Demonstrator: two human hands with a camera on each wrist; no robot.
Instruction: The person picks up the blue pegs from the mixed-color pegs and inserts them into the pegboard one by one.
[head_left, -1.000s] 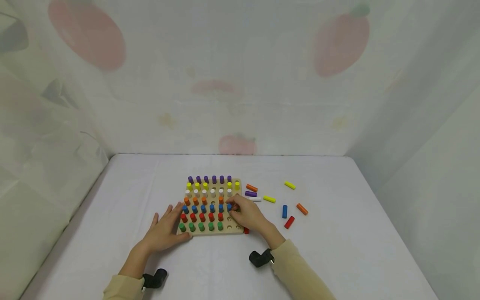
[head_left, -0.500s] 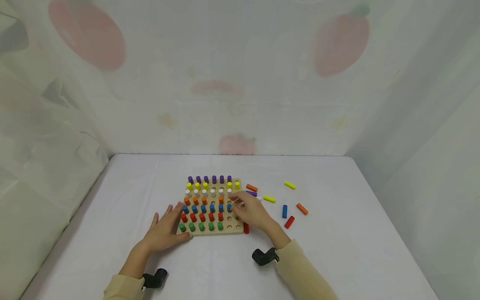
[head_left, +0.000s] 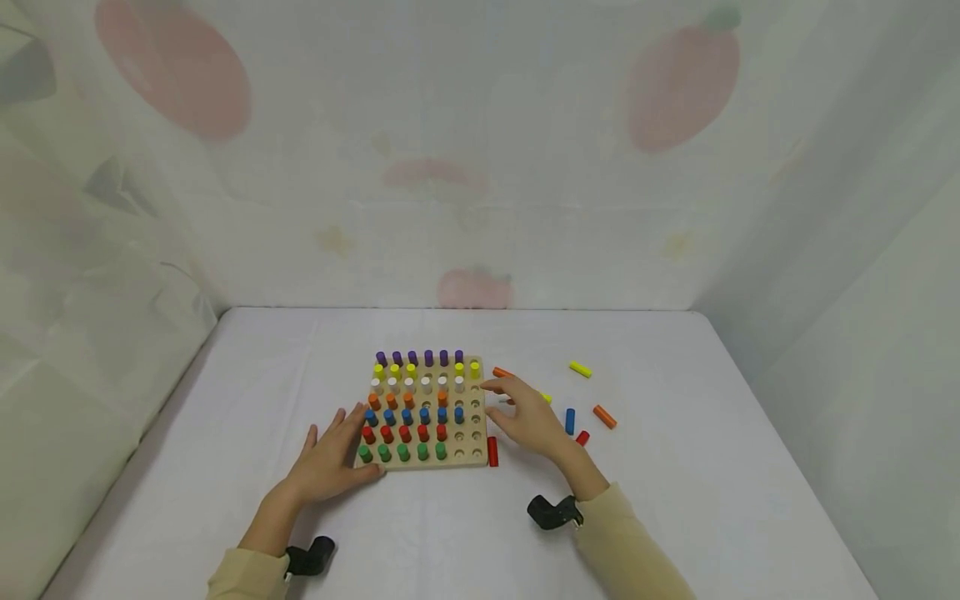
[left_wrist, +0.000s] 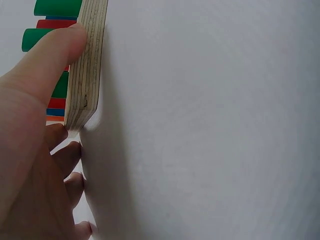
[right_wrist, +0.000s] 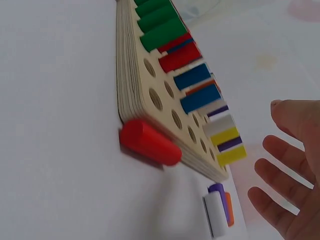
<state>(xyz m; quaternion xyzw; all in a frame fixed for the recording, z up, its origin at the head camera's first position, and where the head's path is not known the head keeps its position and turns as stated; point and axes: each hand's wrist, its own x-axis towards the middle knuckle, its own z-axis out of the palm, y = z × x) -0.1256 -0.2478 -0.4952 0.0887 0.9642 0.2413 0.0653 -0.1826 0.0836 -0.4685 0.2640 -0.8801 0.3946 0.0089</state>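
A wooden pegboard (head_left: 467,461) stands on the table with rows of coloured pegs upright in its holes; several holes at its right side hold none. My left hand (head_left: 326,467) rests at its near left corner, thumb (left_wrist: 70,40) against the front edge and fingers spread along the left side. Just off the right edge hovers my right hand (head_left: 534,419), thumb and fingers apart, holding nothing. The last peg in the blue row (head_left: 459,415) stands in its hole. Beneath the right hand, loose white (right_wrist: 215,215) and purple (right_wrist: 217,190) pegs lie on the table, mostly hidden from the head view.
A loose red peg (head_left: 492,452) lies against the board's right edge. Farther right are scattered yellow (head_left: 580,369), blue (head_left: 570,422), orange (head_left: 604,417) and red (head_left: 582,437) pegs. Another orange peg (head_left: 503,372) lies near the board's far right corner. White cloth walls surround the table.
My right hand has let go of the blue peg, which stays in the board, and moved right, off the board's edge. The left hand has stayed put.
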